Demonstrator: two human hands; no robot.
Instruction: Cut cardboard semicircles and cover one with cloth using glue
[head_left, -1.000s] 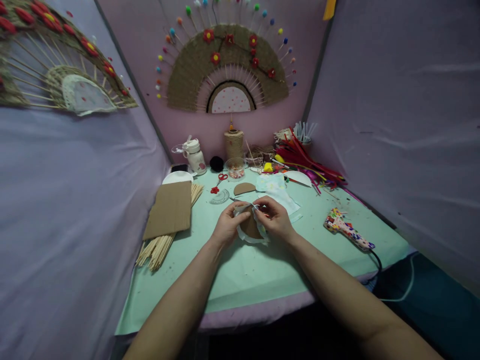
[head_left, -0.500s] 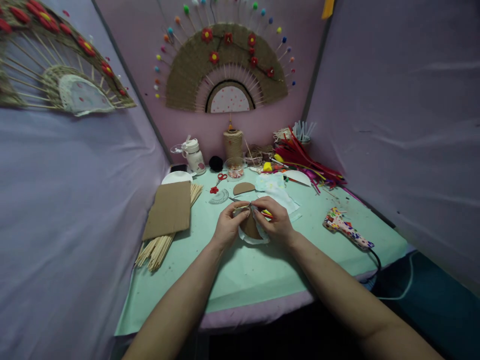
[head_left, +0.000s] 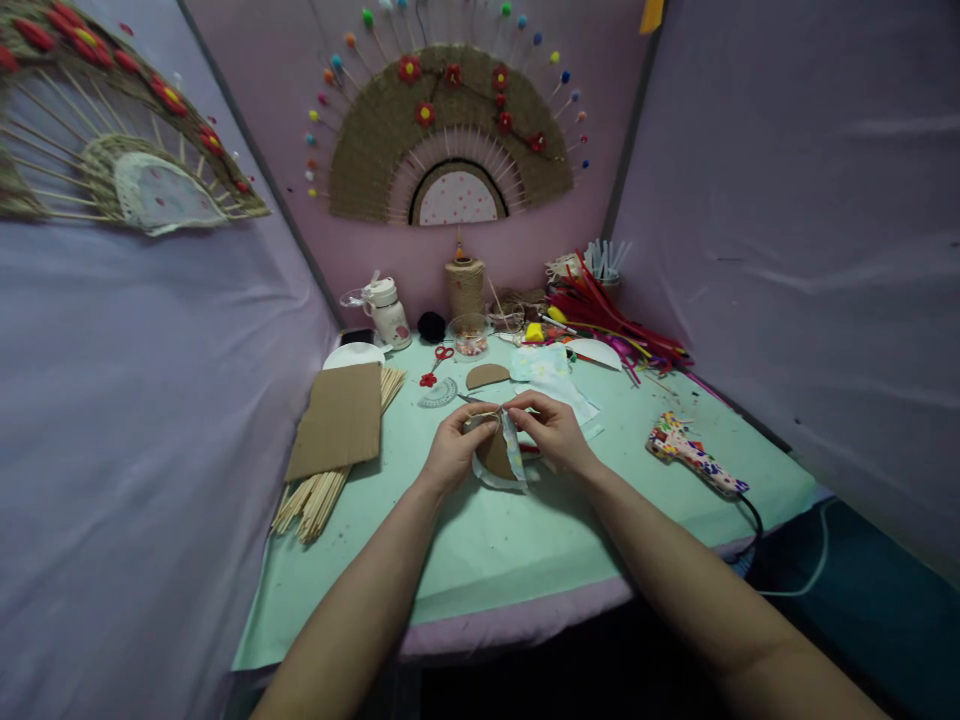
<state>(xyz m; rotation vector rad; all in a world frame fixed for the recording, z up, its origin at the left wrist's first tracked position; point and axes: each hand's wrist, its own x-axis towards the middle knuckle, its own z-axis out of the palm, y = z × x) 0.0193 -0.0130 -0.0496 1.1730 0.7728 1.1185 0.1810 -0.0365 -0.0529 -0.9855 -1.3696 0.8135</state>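
Note:
My left hand [head_left: 451, 447] is closed on a cardboard half-disc [head_left: 493, 458], its thumb on the brown face near the upper corner. Patterned pale fabric [head_left: 513, 450] backs the half-disc and is folded over along its right side; a whitish strip of it shows along the curved lower edge. At the top corner, the fingertips of my right hand [head_left: 553, 432] pinch together on the fabric edge, close to my left fingertips. Just beyond my hands a dark pointed metal tip [head_left: 468, 399] pokes out, and something red [head_left: 529, 450] lies partly hidden beneath my right hand.
A cardboard sheet [head_left: 337, 420] lies over bamboo sticks [head_left: 319, 505] on the left. Behind my hands are a protractor [head_left: 438, 393], red-handled scissors [head_left: 442, 355], another cardboard half-disc [head_left: 487, 376] and fabric [head_left: 551, 375]. A glue gun [head_left: 697, 455] with a cord lies right.
My right fingers have drawn back slightly from the cardboard's face, and the folded fabric strip now shows along its right side. My left hand keeps its hold.

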